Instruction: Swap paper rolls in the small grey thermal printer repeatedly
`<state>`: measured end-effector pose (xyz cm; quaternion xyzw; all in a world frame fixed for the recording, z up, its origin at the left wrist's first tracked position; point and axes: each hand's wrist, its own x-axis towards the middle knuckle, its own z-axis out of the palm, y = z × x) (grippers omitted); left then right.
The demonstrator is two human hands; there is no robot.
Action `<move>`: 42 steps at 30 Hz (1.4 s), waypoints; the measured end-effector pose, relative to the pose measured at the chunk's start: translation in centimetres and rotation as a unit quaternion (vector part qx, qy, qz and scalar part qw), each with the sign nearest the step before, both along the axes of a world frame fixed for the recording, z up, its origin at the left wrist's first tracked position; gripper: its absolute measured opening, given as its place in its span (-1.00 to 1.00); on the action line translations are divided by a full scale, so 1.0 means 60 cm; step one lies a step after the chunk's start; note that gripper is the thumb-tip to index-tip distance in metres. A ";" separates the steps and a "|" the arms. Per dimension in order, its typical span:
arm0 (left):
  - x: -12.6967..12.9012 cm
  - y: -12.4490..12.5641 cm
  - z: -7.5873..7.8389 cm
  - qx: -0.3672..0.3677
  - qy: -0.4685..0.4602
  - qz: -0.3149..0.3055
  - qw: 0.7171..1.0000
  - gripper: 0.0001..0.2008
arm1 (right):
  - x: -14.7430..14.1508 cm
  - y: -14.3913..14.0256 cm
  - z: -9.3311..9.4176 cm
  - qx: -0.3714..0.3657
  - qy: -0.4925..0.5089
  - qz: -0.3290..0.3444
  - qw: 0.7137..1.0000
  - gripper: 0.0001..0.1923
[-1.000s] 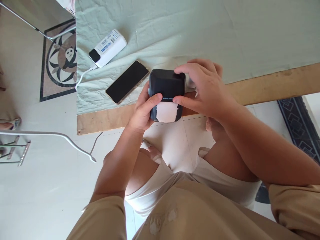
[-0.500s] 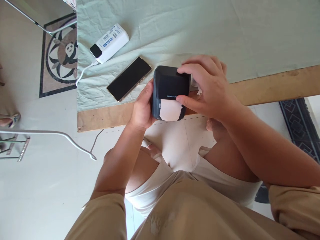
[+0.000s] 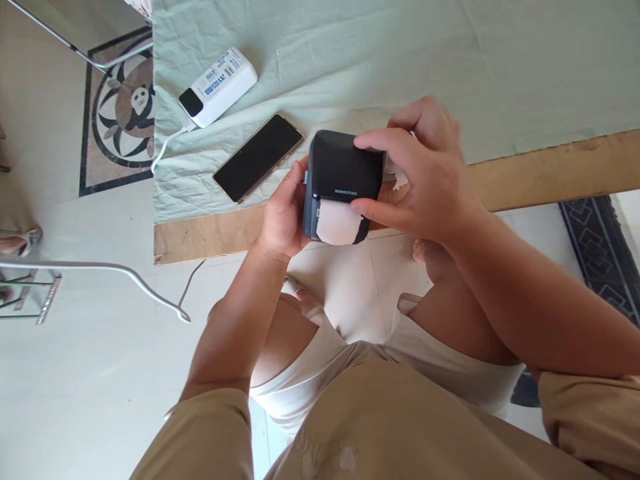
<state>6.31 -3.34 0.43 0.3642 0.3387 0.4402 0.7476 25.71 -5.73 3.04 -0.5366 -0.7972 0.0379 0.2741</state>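
Gripping the black label printer (image 3: 345,167) with both hands, my left hand (image 3: 283,217) clasps its side, my right hand's (image 3: 425,177) fingers pinch its lid above the white label paper (image 3: 337,223).

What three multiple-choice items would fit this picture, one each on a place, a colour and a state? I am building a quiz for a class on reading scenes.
1. Where does the smartphone lie?
A. on the green cloth, between power bank and label printer
B. on the floor
C. in the left hand

2. What colour is the paper at the printer's slot?
A. yellow
B. white
C. blue

3. How is the printer held?
A. lying untouched on the cloth
B. by the right hand alone
C. by both hands

Key: 1 A, it rests screen up on the cloth; 2 B, a white strip sticks out; 3 C, the left hand grips its side, the right its top.
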 end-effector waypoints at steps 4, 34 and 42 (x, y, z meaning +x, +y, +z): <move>0.002 -0.002 0.003 0.005 0.006 -0.016 1.000 -0.65 | -0.002 -0.005 0.005 0.044 0.053 -0.059 0.996 -0.65; 0.001 -0.005 -0.004 0.012 0.041 0.023 0.999 -0.67 | 0.068 0.010 0.041 -0.113 0.466 -0.053 0.876 -0.64; -0.003 -0.001 -0.006 -0.021 0.056 0.023 0.998 -0.60 | 0.137 0.049 -0.035 -0.047 0.302 -0.224 0.925 -0.86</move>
